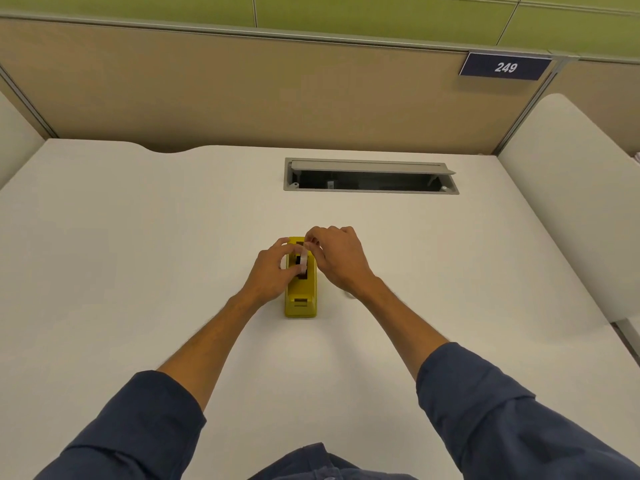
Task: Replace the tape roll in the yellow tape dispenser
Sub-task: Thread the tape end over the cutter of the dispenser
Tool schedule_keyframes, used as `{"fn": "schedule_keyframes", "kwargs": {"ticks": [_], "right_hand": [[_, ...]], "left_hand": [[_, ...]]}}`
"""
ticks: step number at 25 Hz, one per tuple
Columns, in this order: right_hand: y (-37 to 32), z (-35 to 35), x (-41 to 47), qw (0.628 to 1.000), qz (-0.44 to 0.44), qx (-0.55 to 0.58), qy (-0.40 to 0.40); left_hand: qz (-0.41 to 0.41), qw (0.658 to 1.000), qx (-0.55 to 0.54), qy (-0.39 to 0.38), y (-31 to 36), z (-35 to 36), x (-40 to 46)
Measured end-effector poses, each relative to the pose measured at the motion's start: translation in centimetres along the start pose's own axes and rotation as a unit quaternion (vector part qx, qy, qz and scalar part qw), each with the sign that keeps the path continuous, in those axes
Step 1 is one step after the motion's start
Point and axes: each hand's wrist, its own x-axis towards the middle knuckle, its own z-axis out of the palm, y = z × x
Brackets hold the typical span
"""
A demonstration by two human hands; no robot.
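My left hand [273, 270] and right hand [337, 259] meet over the yellow tape dispenser [300, 292], which stands on the white worktop [138, 254] directly beneath them. Left fingers are curled, pinching the clear tape roll [304, 263] at the dispenser's open slot. Right fingertips pinch the roll's upper edge from the other side. Beyond my hands, an open grey cable hatch [370, 175]; further right, a plate reading 249 [505, 66].
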Motion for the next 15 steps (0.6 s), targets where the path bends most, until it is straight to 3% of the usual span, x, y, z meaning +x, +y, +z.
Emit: {"fn": "schedule_keyframes", "kwargs": {"ticks": [15], "right_hand": [[0.6,0.46,0.2,1.0,-0.002,-0.007,-0.011]], "left_hand": [[0.001,1.0,0.021,-0.012,-0.58,0.27,0.56]]}}
